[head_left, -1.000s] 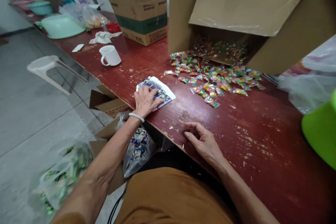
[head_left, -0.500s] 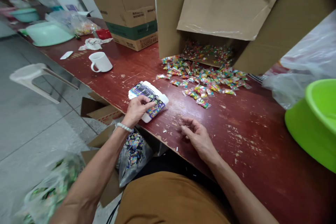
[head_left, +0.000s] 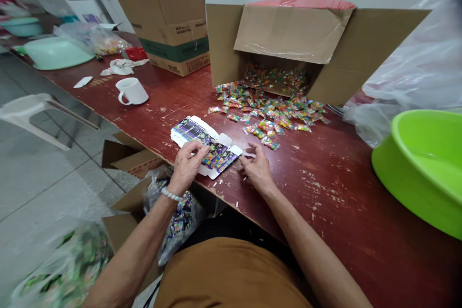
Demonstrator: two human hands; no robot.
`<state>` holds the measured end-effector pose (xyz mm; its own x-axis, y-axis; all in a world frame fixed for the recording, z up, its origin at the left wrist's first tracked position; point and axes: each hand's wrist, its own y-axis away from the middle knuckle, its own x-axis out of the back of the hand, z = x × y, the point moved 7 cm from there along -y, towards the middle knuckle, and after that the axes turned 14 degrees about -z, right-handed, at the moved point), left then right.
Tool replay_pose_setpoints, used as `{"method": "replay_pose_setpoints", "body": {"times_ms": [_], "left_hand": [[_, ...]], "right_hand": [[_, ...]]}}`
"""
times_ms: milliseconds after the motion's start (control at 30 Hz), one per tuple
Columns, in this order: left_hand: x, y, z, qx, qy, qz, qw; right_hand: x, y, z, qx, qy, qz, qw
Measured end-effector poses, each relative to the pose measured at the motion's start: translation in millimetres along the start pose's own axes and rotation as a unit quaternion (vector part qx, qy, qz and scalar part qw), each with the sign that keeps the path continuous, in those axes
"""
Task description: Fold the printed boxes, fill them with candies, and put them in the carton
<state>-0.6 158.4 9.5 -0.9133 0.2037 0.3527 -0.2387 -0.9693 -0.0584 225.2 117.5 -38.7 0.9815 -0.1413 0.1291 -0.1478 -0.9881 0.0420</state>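
Observation:
On the table near its front edge lies a flattened printed carton (head_left: pixel 220 158), dark purple with bright pictures and white flaps. My left hand (head_left: pixel 187 162) is closed on its near side, thumb and fingers pinching the printed card. At the carton's right end, my right hand (head_left: pixel 258 167) has bent fingers spread apart beside a white flap; a small whitish bit shows between thumb and forefinger, too small to name. Beyond the hands, small clear packets of colourful candy (head_left: pixel 267 115) spill from an open cardboard box (head_left: pixel 285 33) lying on its side.
A white mug (head_left: pixel 133 91) stands left of the carton, before a closed cardboard box (head_left: pixel 176 24). At right sits a green basin (head_left: pixel 407 168). Below the table edge are a bag of dark printed packets (head_left: pixel 182 221) and open boxes (head_left: pixel 126 156). A white stool (head_left: pixel 32 110) stands left.
My right hand has moved left and up to the carton's right end. The carton has shifted slightly and shows more of its right flaps. My left hand keeps hold of it.

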Motion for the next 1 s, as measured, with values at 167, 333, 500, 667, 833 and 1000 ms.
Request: {"method": "replay_pose_setpoints", "body": {"times_ms": [167,333,500,667,833,1000], "left_hand": [[-15.1,30.6,16.6,0.02,0.082,-0.093,0.992],[-80.4,84.4,25.3,0.161,0.357,-0.443,0.806],[-94.1,94.0,33.0,0.146,0.402,-0.47,0.772],[-85.6,83.6,29.2,0.121,0.342,-0.402,0.841],[-79.8,79.7,17.3,0.159,0.337,-0.331,0.867],[-75.8,70.7,20.5,0.099,0.281,-0.235,0.925]], "right_hand": [[-8.1,20.6,-30.5,0.042,-0.065,-0.099,0.992],[-26.3,44.3,-52.2,0.043,-0.147,-0.227,0.962],[-33.5,59.1,-56.3,0.019,-0.2,-0.299,0.933],[-36.5,69.1,-61.9,0.015,-0.25,-0.294,0.922],[-46.4,75.8,-54.0,-0.035,-0.284,-0.265,0.921],[-29.0,67.4,-46.9,-0.002,-0.149,-0.145,0.978]]}}
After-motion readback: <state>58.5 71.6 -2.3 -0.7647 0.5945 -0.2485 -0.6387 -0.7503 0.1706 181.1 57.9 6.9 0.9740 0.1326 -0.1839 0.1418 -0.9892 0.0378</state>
